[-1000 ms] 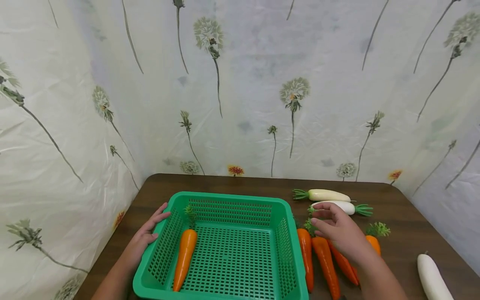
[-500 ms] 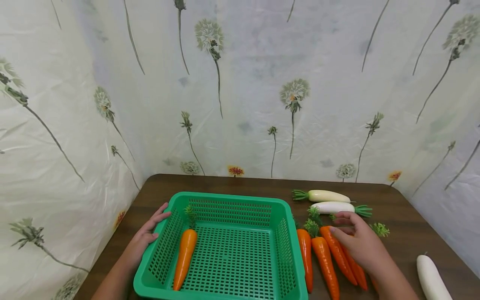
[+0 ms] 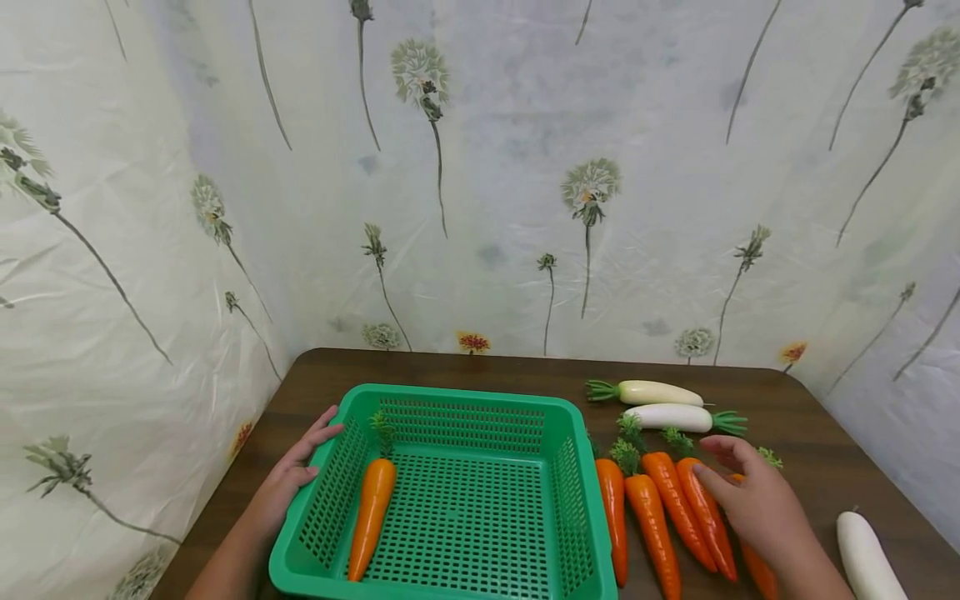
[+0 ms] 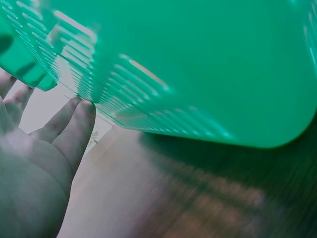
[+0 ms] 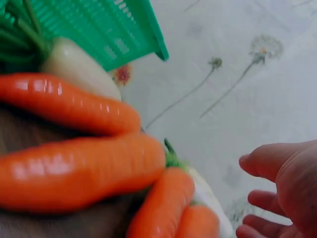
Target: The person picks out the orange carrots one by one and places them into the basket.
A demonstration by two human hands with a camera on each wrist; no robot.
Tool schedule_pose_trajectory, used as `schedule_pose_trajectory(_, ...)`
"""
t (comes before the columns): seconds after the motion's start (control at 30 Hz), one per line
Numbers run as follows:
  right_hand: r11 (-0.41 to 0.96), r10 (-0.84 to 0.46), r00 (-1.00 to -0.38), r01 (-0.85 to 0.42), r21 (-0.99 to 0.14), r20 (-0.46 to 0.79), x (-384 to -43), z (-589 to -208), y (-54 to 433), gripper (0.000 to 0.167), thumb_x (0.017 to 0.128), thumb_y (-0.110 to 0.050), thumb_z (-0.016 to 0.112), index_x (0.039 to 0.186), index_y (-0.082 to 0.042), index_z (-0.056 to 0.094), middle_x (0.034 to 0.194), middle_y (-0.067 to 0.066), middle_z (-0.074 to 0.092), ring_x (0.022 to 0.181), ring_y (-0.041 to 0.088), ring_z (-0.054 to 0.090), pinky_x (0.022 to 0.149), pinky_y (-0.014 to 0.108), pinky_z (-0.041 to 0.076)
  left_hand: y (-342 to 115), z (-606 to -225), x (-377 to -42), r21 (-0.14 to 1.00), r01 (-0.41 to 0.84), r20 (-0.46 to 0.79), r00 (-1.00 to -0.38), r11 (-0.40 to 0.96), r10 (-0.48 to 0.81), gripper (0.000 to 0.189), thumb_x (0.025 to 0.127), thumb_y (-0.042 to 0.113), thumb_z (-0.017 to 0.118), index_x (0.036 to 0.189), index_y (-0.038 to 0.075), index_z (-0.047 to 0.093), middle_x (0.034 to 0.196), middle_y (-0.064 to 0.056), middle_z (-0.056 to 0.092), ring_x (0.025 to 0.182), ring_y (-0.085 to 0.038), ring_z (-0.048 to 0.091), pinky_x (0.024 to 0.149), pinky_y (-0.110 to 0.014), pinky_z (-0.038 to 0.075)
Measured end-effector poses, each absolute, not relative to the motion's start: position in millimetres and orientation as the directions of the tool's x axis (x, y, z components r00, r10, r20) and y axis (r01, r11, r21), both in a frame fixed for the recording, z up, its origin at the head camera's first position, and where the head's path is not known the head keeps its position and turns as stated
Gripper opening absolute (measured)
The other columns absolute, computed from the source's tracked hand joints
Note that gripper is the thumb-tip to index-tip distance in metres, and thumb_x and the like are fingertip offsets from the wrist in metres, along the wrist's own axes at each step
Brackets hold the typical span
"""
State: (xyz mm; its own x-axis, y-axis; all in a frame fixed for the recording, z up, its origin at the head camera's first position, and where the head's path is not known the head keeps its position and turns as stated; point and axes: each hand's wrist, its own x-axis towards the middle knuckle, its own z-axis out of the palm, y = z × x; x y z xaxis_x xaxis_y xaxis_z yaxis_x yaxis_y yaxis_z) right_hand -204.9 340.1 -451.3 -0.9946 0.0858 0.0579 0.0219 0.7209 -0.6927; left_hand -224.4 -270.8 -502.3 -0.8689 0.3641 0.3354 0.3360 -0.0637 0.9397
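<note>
My left hand [image 3: 291, 475] rests on the left rim of a green plastic basket [image 3: 558, 404], its fingers fairly straight against the outer side. Inside the basket, at the left, lies one carrot [image 3: 372, 517] with a leafy green top. Over the right end of a row of several carrots [image 3: 652, 533] hovers my right hand [image 3: 761, 496], thumb and fingers apart. It partly covers the rightmost carrot [image 3: 759, 571]. In the right wrist view this hand [image 5: 292, 193] holds nothing and stands apart from the carrots [image 5: 84, 171].
Behind the carrots lie two white radishes, a yellowish one [image 3: 660, 392] and a whiter one [image 3: 667, 417]. Another long white vegetable [image 3: 870, 554] lies at the right. A flower-printed sheet [image 3: 487, 183] rises behind the dark wooden table [image 3: 480, 367].
My right hand has moved to the right across the carrots, uncovering those nearer the basket. The left hand and the basket have stayed put.
</note>
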Motion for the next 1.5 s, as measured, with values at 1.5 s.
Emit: schedule_pose_trajectory(1.5,0.839,0.077,-0.991,0.126,-0.529,-0.113,-201.7,-485.3,403.2,0.076,0.100,-0.037,0.066,0.153,0.008,0.036,0.141,0.049,0.044,0.123,0.060,0.055,0.087,0.060,0.053,-269.5,-499.6,-222.4,0.930,0.356,0.363,-0.849,-0.093,0.383,0.053,0.103,-0.004,0.030,0.155,-0.013,0.032,0.177,0.002,0.012,0.151,0.011,0.022,0.110,-0.016,0.039)
